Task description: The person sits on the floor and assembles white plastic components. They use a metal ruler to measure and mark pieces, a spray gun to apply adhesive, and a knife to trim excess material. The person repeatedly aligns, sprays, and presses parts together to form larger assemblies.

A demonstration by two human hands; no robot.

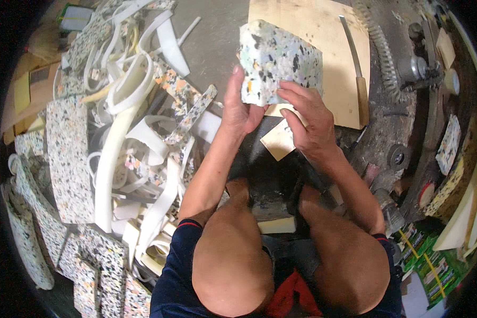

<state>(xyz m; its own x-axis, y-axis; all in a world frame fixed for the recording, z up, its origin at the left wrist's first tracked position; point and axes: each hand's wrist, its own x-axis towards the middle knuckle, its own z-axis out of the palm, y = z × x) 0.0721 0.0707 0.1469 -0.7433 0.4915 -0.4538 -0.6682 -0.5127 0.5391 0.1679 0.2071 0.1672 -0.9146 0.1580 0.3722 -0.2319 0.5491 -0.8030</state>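
Spilling across the left is a heap of white foam strips [114,148], curled over one another and too tangled for me to count. Among them lies one long speckled foam slab [67,159], its straight sides running near to far. Grey floor [209,47] shows in a gap between the heap and the hands, which gives room on that side. I count two hands in the middle. The left hand [239,103] grips one speckled foam block [281,63], thumb up against its left edge, fingers tucked around the near end. The right hand [310,116] is loosely spread, thumb apart, fingertips at the block's near right part; I can't tell whether they press. One small pale rectangular piece [278,140] shows nearer, between the forearms. Farther right is one plywood board [312,21], partly hidden by the block; one long-bladed knife [358,74] lies near its right edge, wooden handle nearest, a broad stretch of wood showing to its left. Past that edge, one coiled hose [381,47] and one tape roll [397,155] crowd the right.
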